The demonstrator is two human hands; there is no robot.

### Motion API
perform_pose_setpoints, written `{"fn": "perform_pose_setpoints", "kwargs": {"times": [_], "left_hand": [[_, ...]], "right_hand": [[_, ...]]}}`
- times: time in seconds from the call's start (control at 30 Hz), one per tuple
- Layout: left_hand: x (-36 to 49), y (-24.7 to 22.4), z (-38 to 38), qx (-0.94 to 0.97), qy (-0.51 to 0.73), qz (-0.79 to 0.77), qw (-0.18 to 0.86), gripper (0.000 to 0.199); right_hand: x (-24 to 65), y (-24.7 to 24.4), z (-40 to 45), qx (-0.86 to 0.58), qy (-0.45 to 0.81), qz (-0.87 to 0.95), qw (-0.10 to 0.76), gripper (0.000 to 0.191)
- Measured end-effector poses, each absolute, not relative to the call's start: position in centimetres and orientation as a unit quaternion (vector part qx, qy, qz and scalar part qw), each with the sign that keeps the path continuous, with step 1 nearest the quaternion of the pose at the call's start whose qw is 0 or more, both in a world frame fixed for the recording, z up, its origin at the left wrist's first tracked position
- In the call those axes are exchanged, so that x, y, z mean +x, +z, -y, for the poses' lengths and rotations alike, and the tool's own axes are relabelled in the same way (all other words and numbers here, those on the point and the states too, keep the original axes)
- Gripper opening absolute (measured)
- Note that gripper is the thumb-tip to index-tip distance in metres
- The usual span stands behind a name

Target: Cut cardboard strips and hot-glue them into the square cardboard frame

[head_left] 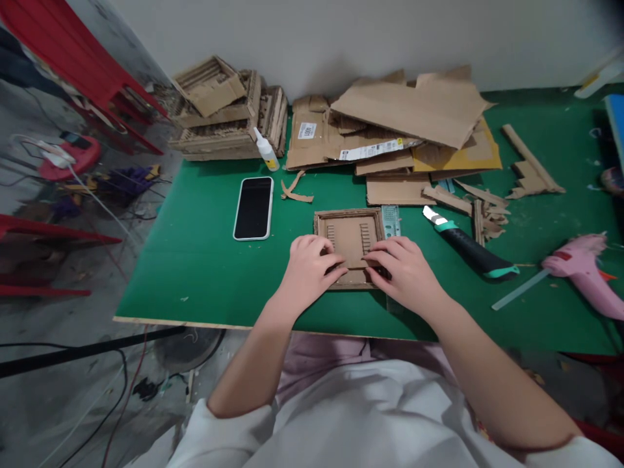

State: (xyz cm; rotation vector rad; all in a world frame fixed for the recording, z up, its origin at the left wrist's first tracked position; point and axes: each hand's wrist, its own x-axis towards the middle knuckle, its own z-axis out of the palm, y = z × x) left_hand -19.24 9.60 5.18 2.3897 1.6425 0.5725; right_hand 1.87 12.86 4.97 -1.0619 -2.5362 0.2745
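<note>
A shallow square cardboard tray (348, 219) with raised walls lies on the green table in front of me. Inside it is a flat cardboard panel (348, 244) with a row of small ridges or notches down each side. My left hand (312, 270) reaches over the left wall, its thumb and fingers closed at the panel's near left corner. My right hand (407, 272) mirrors it at the near right corner. The fingertips partly hide the panel's edge. A translucent green ruler (390, 222) sticks out from under the tray's right side.
To the right lie a utility knife (468, 250), cardboard scraps (482, 221) and a pink glue gun (582, 270). A phone (253, 208) and a glue bottle (266, 153) are at left. Stacked cardboard trays (224, 123) and cardboard sheets (409, 107) line the wall.
</note>
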Motion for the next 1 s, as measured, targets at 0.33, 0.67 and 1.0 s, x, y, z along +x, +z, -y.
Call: {"fn": "perform_pose_setpoints", "kwargs": {"times": [0.33, 0.67, 1.0], "left_hand": [[-20.0, 6.1, -9.4, 0.732, 0.316, -0.598, 0.082, 0.021], [-20.7, 5.6, -9.5, 0.645, 0.410, -0.639, 0.087, 0.020], [-20.1, 5.6, -9.0, 0.641, 0.434, -0.633, 0.017, 0.019]], "right_hand": [[1.9, 5.2, -13.0, -0.378, 0.100, 0.896, 0.211, 0.015], [1.9, 5.1, -13.0, -0.371, 0.109, 0.895, 0.221, 0.016], [4.0, 6.4, -11.9, -0.393, 0.108, 0.869, 0.281, 0.014]]}}
